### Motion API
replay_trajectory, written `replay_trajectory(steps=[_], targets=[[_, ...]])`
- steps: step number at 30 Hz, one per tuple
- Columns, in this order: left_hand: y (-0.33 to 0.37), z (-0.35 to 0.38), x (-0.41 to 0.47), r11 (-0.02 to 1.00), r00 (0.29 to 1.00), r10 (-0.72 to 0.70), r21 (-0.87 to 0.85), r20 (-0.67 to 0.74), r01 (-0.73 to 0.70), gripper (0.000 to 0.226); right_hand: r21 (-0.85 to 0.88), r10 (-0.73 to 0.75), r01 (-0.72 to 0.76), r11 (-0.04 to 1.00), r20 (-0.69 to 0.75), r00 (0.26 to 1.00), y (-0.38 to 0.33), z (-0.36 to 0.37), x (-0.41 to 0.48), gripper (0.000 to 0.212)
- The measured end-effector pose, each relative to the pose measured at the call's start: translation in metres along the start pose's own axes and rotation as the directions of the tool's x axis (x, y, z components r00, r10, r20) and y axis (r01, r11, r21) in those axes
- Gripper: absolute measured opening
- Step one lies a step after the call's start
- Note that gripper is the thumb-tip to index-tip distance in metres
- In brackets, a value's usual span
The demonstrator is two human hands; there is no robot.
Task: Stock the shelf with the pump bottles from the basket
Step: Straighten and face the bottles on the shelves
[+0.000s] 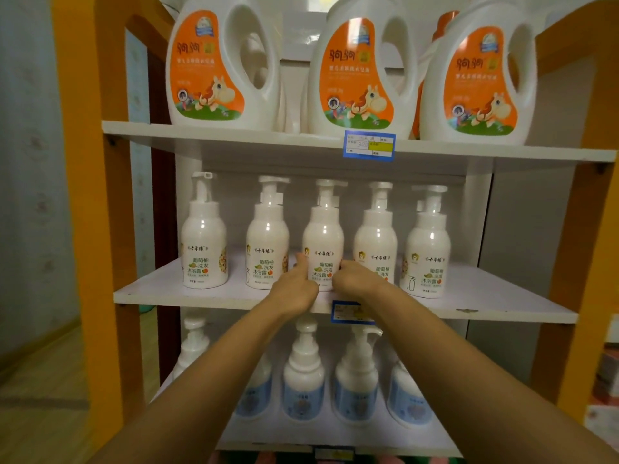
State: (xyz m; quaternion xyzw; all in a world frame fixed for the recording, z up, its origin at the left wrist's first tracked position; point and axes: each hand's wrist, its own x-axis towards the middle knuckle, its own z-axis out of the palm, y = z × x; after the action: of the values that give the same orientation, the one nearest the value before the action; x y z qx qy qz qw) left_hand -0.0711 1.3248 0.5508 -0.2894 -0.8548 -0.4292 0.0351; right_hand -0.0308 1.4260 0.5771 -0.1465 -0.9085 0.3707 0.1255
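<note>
Both hands are reaching onto the middle shelf [160, 289] and closing around the lower half of the middle pump bottle [323, 236], which is standing upright on the board, third in a row of five. The left hand [294, 289] is pressing its side from the left with the thumb lying up along the label; the right hand [355, 279] is wrapping it from the right, so each grip is holding that same bottle.

Its neighbours are standing just beside it: a second bottle [267, 236] to the left, a fourth bottle [375, 239] to the right, with the right hand crossing the foot of the fourth one. An outer left bottle [204, 236] and an outer right bottle [428, 246] are standing further along. Above, three large orange-labelled jugs [355, 72] are sitting on the top shelf [234, 135], which is carrying a blue price tag [369, 145] on its edge.

Below, blue-labelled pump bottles [304, 376] are lining the lower shelf [335, 433], and the two forearms are covering several of them. A second price tag [345, 311] on the middle shelf edge is partly hidden behind the right wrist. The fingers on the far side of the held bottle are out of sight, and the small print on the labels is too blurred to read. The orange frame [90, 229] is running out of the picture at top and bottom.
</note>
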Motion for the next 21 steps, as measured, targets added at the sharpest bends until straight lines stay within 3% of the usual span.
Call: replay_trajectory(steps=[7,9,11,14,15,17,21], targets=[[0.001,-0.001,-0.002,0.999,1.000,-0.017,0.044,0.020,0.016,0.063,-0.034,-0.036,0.038,0.999,0.056,0.998,0.003,-0.007,-0.003,0.033],[0.002,0.000,-0.006,0.999,1.000,-0.001,0.042,-0.016,0.001,0.052,-0.012,-0.051,0.051,0.999,0.045,0.998,0.008,-0.013,-0.007,0.030],[0.001,0.005,-0.013,0.996,0.975,0.089,0.046,-0.205,-0.081,0.034,0.013,-0.078,0.079,0.997,-0.082,0.994,0.018,-0.022,-0.012,0.027],[0.008,0.018,-0.027,0.957,0.841,0.283,0.071,-0.461,-0.282,0.024,0.034,-0.058,0.074,0.997,-0.334,0.941,0.037,-0.037,-0.024,0.020],[0.014,0.022,-0.030,0.939,0.824,0.331,0.076,-0.460,-0.334,0.024,0.031,-0.057,0.075,0.997,-0.386,0.921,0.042,-0.042,-0.027,0.020],[0.027,0.032,-0.032,0.932,0.859,0.355,0.065,-0.369,-0.357,0.029,0.029,-0.046,0.064,0.998,-0.418,0.907,0.049,-0.048,-0.031,0.023],[0.044,0.047,-0.014,0.973,0.971,0.227,-0.025,-0.078,-0.230,0.026,0.044,-0.019,0.031,0.999,-0.249,0.968,0.052,-0.049,-0.023,0.032]])
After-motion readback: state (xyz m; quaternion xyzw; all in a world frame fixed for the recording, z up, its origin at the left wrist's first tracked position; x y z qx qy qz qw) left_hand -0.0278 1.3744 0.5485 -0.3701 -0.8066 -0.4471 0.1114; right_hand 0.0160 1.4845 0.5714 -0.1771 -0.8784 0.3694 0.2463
